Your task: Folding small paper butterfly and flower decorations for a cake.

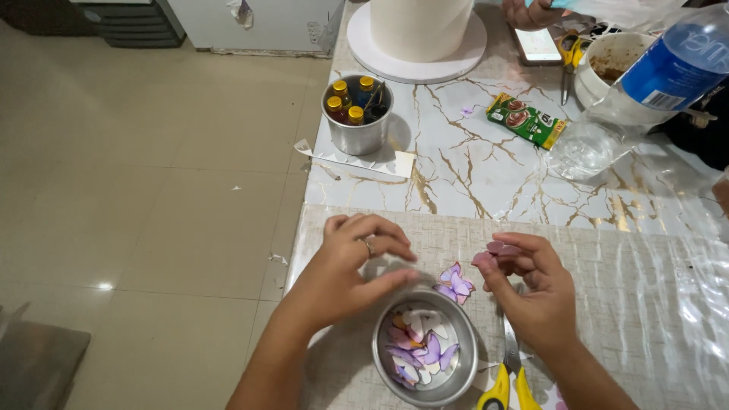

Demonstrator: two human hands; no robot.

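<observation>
Right hand: the right hand (531,292) pinches a small pink paper cutout (497,249) between fingertips, near the table's front edge.
Left hand: the left hand (357,262) is curled, fingers bent, grasping nothing that shows; it hovers just behind the metal bowl.
Loose cutouts: purple and pink paper butterflies (456,283) lie on the table between the two hands, just beside the bowl's rim.
Metal bowl: a round metal bowl (380,357) at the front edge holds a heap of white, pink and purple paper butterflies.
Scissors: yellow-handled scissors (510,380) lie right of the bowl, under the right wrist.
Metal cup: a metal cup (357,137) by the left edge holds small yellow-capped bottles (345,99).
Far edge: a white round board (364,45) with a white cylinder on it; a green packet (525,119) and a tilted plastic bottle (645,83) toward the right.
</observation>
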